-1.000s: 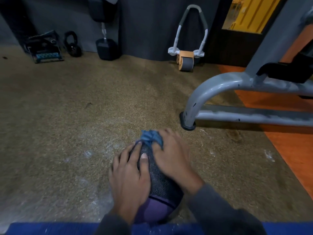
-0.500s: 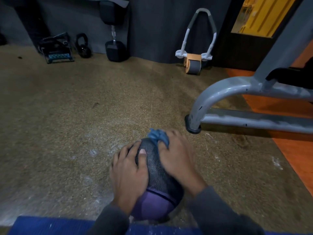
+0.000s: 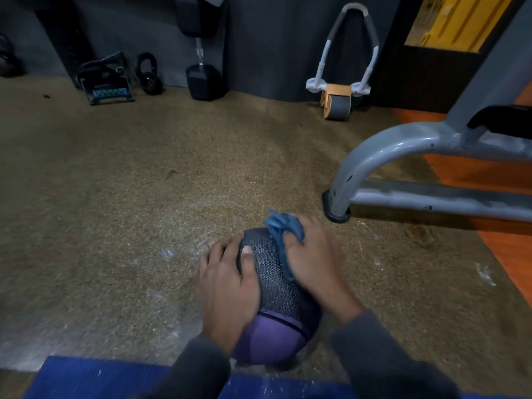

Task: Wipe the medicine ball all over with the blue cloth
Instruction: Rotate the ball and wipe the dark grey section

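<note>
Head view: your left hand (image 3: 227, 286) lies flat on the medicine ball (image 3: 276, 295), right hand (image 3: 313, 263) clamps the blue cloth (image 3: 283, 228) against it; speckled brown floor (image 3: 144, 197), dumbbell (image 3: 201, 79) upper centre.

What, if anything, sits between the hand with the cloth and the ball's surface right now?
Nothing visible does. The right hand presses the blue cloth directly against the upper right side of the medicine ball, while the left hand steadies the other side. The grey frame foot stands clear, beyond the ball.
</note>
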{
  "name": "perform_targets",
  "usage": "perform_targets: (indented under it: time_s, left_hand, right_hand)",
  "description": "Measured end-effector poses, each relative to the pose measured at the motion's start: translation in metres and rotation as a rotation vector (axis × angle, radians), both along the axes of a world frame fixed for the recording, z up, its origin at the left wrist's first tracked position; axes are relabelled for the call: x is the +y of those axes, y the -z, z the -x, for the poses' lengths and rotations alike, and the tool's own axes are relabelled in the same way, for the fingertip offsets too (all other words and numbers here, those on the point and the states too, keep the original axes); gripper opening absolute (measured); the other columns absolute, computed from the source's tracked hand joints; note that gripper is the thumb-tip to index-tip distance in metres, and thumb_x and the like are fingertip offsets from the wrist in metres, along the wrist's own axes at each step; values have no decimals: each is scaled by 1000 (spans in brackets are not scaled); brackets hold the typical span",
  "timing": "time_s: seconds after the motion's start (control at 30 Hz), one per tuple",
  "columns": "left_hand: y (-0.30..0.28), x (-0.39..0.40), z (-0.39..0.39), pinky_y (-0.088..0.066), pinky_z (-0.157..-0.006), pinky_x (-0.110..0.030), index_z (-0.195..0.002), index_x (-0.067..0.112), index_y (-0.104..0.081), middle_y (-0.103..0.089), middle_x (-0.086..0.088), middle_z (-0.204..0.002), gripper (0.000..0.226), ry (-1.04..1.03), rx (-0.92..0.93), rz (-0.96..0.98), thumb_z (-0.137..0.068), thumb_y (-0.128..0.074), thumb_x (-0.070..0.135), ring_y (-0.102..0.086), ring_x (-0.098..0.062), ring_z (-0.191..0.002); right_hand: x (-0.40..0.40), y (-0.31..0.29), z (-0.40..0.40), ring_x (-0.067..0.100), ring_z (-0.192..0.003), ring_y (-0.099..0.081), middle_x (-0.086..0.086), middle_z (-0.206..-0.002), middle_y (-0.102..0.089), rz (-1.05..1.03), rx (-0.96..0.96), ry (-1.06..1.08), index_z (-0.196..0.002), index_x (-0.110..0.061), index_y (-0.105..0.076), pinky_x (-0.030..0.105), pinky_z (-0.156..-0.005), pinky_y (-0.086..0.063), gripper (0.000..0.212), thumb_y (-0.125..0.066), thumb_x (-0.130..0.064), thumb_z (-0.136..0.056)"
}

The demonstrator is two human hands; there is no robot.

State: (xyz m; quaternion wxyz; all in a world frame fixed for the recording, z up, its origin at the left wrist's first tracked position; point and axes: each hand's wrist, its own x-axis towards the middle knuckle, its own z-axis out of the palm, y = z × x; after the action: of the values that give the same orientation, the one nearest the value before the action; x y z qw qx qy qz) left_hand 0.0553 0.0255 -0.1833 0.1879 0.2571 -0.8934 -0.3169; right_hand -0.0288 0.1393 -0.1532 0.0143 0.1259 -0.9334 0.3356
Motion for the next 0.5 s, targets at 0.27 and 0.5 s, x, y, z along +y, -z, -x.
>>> perform_targets:
  time_s: [0.27, 0.5]
  left_hand:
    - [-15, -12, -13, -29, -111, -43, -138, 22, -49, -49, 2, -144, 60, 15, -108, 145, -89, -22, 42, -40, -20, -131]
    - [-26, -2, 6, -30, -107, -41, -132, 33, -51, -49, 12, -142, 55, 111, -271, 297, -91, -21, 52, -40, -16, -132]
  right_hand:
    - [14, 21, 18, 17, -91, -64, -11, -95, -69, 147, -285, 33, -100, -35, -63, 40, -86, -50, 52, -51, -74, -69]
    - [10, 39, 3, 13, -88, -57, -16, -88, -58, 140, -156, 68, -100, -34, -62, 31, -78, -42, 19, -57, -45, -87]
